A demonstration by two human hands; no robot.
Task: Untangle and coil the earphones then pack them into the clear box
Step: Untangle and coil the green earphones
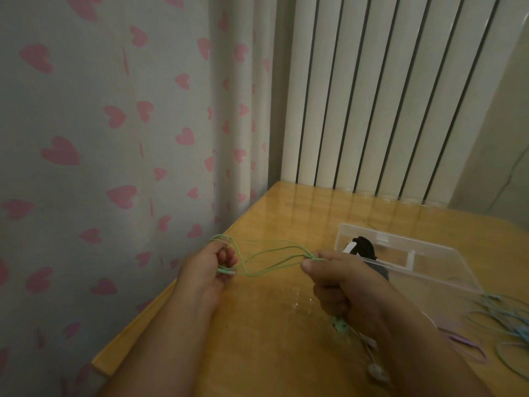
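The light is dim, warm and even, with no hard shadows. The glossy table (pixel 257 325) mirrors the pale radiator (pixel 386 96) as faint streaks at 1 o'clock, and small glints sit below centre toward 5 o'clock. The curtain (pixel 100 124) darkens toward 8 o'clock. Straight lines bow near the edges. The green cord (pixel 274 253) looks soft, and the blue cords (pixel 506 319) at 4 o'clock are blurred.

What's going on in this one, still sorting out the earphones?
A person holds a thin green earphone cable stretched between both hands above the yellow wooden table: the left hand grips its loops, the right hand pinches the strands. The clear plastic box sits behind the right hand; loose blue cables lie nearby.
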